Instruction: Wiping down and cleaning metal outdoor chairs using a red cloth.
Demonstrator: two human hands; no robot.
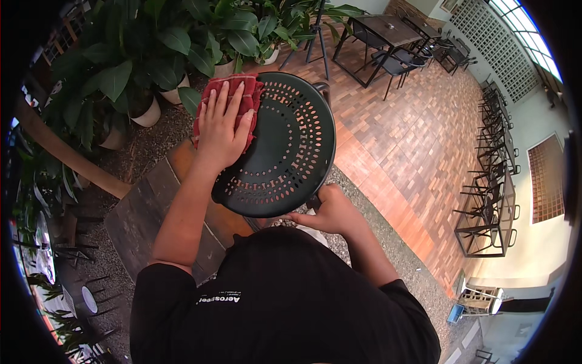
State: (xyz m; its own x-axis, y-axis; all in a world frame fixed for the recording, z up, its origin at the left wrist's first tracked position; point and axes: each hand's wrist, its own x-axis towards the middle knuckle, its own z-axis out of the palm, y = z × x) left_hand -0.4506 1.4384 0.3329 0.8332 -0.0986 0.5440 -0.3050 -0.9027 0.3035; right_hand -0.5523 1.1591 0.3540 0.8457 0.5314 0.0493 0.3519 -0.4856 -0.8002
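Observation:
A round, dark metal stool seat point(273, 145), perforated with rings of oval, square and round holes, is held in front of me. On its upper left part lies a folded red checked cloth point(252, 86) with frayed edges. My left hand point(223, 127) is spread over the cloth, pressing it against the seat, thumb apart from the fingers. At the near right edge, my right hand point(338, 211) grips the stool from below, with the thumb along the rim. The seat hides some of its fingers and most of the stool's legs.
A wooden table point(150, 214) stands at the left over gravel. Potted leafy plants point(145, 111) and a tripod point(318, 41) are beyond the stool. Dark tables point(386, 31) and chairs stand on the tiled floor point(400, 123), with stacked chairs point(489, 209) along the right wall.

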